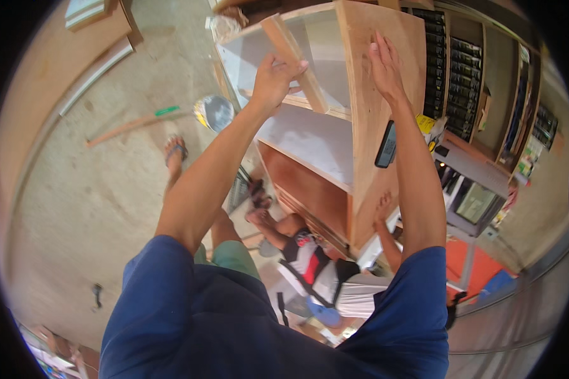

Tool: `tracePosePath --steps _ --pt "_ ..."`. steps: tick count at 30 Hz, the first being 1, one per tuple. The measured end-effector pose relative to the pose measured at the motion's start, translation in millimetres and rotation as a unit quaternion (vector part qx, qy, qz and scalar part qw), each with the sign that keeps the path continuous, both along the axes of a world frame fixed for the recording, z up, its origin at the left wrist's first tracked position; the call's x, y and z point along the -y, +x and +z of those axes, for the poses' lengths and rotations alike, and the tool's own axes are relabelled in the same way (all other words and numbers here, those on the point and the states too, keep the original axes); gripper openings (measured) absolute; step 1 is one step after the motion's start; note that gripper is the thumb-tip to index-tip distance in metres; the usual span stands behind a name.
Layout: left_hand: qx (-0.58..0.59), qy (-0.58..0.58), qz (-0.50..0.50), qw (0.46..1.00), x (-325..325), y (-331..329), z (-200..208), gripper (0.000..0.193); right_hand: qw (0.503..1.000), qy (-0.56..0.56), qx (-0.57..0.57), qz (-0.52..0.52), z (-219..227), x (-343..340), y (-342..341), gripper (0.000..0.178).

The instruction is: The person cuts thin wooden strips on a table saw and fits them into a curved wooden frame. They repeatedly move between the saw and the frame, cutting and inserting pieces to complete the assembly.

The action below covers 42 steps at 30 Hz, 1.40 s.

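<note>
A short, narrow wooden board [286,43] is gripped in my left hand [273,83], its fingers and thumb closed around it. It lies slanted over the open upper compartment of a wooden cabinet [368,120] with white inner surfaces. My right hand [387,69] rests flat on the cabinet's plywood side panel, fingers stretched out and holding nothing. Beside my right forearm, a dark phone-like device [386,145] is against the same panel.
A co-worker [310,252] crouches below, one hand [382,208] on the side panel. Left of the cabinet stand a bucket [215,114] and a long wooden stick with a green end [129,126]. Shelves of dark boxes [464,82] line the right. A dark object [97,295] lies on the floor.
</note>
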<state>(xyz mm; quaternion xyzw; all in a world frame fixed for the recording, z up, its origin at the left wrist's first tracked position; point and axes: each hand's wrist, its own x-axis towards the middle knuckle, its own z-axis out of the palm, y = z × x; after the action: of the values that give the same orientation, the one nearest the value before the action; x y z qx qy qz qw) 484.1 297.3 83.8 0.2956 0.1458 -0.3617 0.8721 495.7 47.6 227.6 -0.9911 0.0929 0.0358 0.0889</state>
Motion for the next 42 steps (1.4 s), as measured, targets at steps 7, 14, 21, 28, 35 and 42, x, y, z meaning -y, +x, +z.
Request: tracePosePath --steps 7,14,21,28,35,42 --pt "-0.007 -0.012 0.043 0.999 62.9 2.3 -22.7 0.041 0.999 0.013 0.037 -0.014 -55.9 -0.3 -13.4 0.068" --pt "0.077 0.035 0.083 0.993 93.4 1.3 -34.3 0.041 0.999 0.045 0.029 -0.005 -55.3 3.6 -17.2 0.072" --pt "0.086 0.041 0.007 0.995 107.8 6.2 -37.7 0.042 1.000 0.010 0.023 0.002 -52.7 -5.4 -10.5 0.073" --pt "0.114 0.020 0.020 0.993 127.8 5.9 -45.1 0.042 0.999 -0.010 0.014 -0.029 -51.0 -3.1 -8.4 0.074" --pt "0.080 -0.068 0.050 0.993 134.4 7.0 -40.6 0.039 0.998 -0.001 0.007 -0.063 -49.3 -10.9 -5.1 0.074" --pt "0.065 -0.127 0.053 0.988 145.1 3.7 -40.5 0.032 0.997 0.011 -0.002 -0.074 -49.1 -14.0 -3.8 0.074"
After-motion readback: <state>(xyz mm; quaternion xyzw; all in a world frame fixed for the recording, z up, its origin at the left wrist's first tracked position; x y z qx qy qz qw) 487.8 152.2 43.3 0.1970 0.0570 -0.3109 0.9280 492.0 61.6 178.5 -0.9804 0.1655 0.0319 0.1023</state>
